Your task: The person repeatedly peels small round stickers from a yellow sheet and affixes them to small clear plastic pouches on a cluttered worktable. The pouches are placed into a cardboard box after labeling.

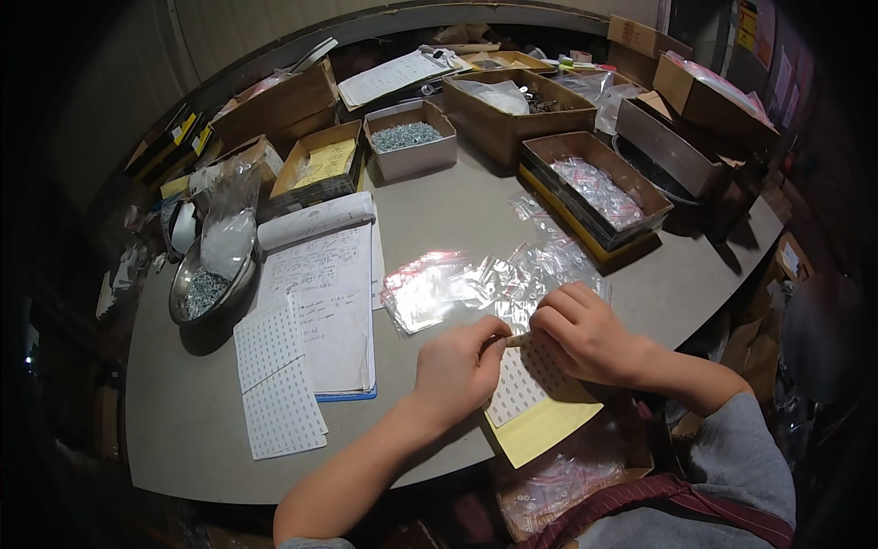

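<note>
At the table's front edge, both my hands hold a label sheet [512, 389] with rows of small printed stickers and a yellow backing [547, 430]. My left hand [457, 366] is closed, its thumb and forefinger pinching the curled upper edge of the sheet. Closed as well, my right hand [585, 334] has its fingers bent over the upper right part, hiding the fingertips. Just beyond my hands lies a spread of small clear zip bags [434, 297]. Below the sheet, partly covered by it, a box of small bags [558, 494] sits near my lap.
Left of my hands lie more label sheets [279, 403] and an open notebook [320, 302]. A metal bowl of screws [208, 291] stands at the left. Along the back are a white box of screws [409, 146], a box of filled bags [599, 192] and a large carton [503, 128].
</note>
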Action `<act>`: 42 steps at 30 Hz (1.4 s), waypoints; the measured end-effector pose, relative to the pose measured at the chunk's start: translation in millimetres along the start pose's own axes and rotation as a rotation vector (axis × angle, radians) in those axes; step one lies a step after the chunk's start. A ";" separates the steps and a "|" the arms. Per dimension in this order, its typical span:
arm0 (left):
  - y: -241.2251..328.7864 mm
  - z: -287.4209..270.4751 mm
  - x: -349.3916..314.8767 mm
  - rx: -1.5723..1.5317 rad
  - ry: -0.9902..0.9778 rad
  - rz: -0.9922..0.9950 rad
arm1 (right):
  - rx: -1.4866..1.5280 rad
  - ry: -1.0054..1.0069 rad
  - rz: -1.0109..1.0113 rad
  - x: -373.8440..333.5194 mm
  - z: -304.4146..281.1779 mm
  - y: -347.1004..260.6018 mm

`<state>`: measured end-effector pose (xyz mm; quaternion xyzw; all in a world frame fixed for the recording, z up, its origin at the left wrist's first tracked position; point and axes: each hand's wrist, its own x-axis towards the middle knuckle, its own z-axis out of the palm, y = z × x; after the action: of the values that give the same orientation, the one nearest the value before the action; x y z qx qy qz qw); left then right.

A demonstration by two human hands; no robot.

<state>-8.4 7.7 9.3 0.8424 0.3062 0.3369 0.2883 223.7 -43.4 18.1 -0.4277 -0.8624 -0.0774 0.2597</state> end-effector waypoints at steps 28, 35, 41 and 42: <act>-0.7 -4.0 3.9 -0.012 -0.043 -0.179 | 0.207 0.073 -0.068 3.9 -22.7 12.1; -2.1 15.0 -5.9 0.250 0.090 0.271 | 0.619 -0.432 0.384 85.0 2.3 50.8; -0.8 18.3 -8.5 0.210 0.034 0.172 | 0.355 -0.435 0.298 105.9 47.0 63.8; -1.2 18.5 -8.6 0.201 0.024 0.166 | 0.261 -0.406 0.285 103.6 50.7 63.6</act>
<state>-0.1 -2.8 -6.1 0.8854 0.2710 0.3375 0.1697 202.1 86.5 22.5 -0.5144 -0.8304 0.1591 0.1429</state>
